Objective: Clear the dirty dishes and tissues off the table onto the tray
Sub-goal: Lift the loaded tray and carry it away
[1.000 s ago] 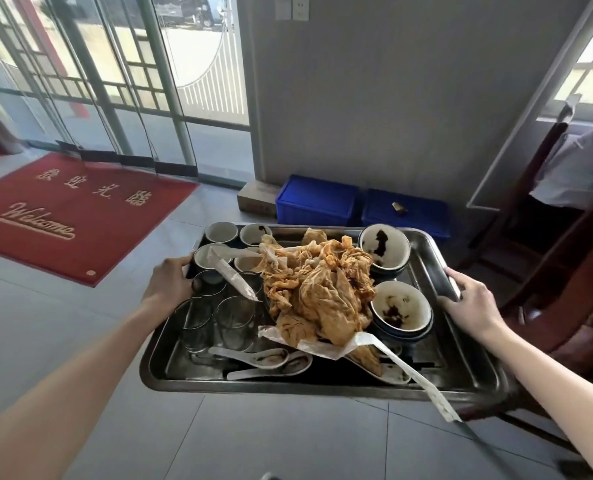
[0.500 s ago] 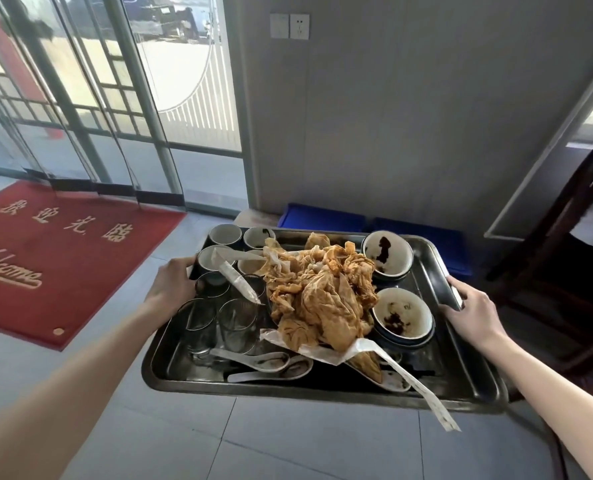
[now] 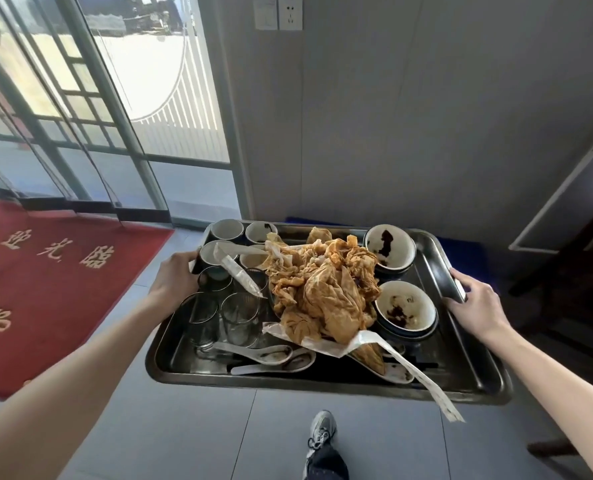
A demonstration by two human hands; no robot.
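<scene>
- My left hand point(image 3: 175, 284) and right hand point(image 3: 478, 306) each grip one short side of the metal tray point(image 3: 288, 381), fingers curled round its rolled rim, holding it above the grey floor tiles point(image 3: 184, 427)
- The tray is a shiny rectangle with rounded corners and a dark, smeared bottom
- The tissues point(image 3: 326, 289) are heaped in its middle, crumpled and stained orange-brown, and a long white paper strip point(image 3: 423, 379) trails from under them over the near rim
- Two round white bowls point(image 3: 406, 308), streaked with dark sauce, sit right of the heap, one behind the other
- Clear straight-sided glasses point(image 3: 239, 318) stand on the left, with small white cups point(image 3: 227, 229) behind them in the far corner
- Glossy white ceramic spoons point(image 3: 264, 351) lie along the near side
- A red mat point(image 3: 56, 278) with gold lettering lies on the floor to the left
- Since half a second ago my grip and the load are unchanged, my shoe point(image 3: 321, 431) has come into view below the tray, and the blue crates point(image 3: 461, 251) by the wall are almost hidden behind its far edge
</scene>
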